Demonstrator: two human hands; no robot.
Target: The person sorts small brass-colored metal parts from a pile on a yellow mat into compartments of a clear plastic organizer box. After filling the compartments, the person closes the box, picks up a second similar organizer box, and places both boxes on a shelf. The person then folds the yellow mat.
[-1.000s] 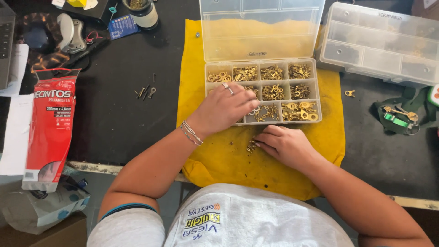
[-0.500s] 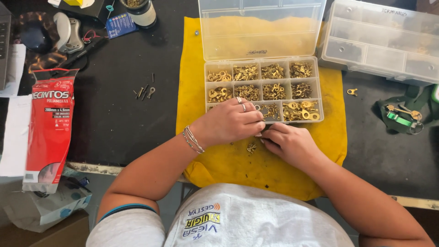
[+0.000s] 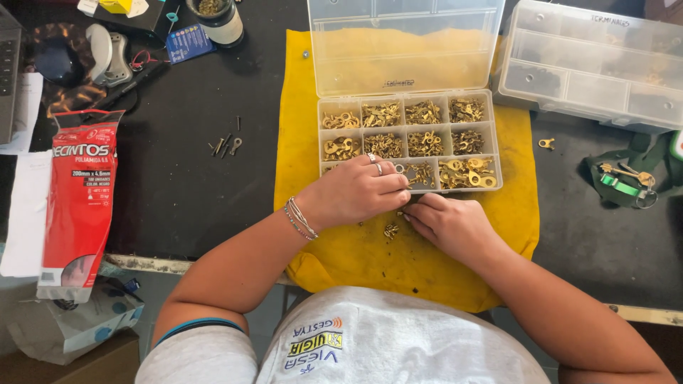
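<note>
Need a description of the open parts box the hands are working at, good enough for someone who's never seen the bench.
Find the yellow cloth in the middle of the dark bench. On it lies the clear parts box, its lid swung up and away, just beyond the left hand and right hand. Unlike the closed clear box to its right, its compartments are open and full of small brass terminals.

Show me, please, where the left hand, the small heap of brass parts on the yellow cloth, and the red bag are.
left hand [image 3: 356, 192], head view, on the back of the hand.
brass parts [image 3: 390, 230], head view, middle of the heap.
red bag [image 3: 80, 206], head view, middle of its front.
</note>
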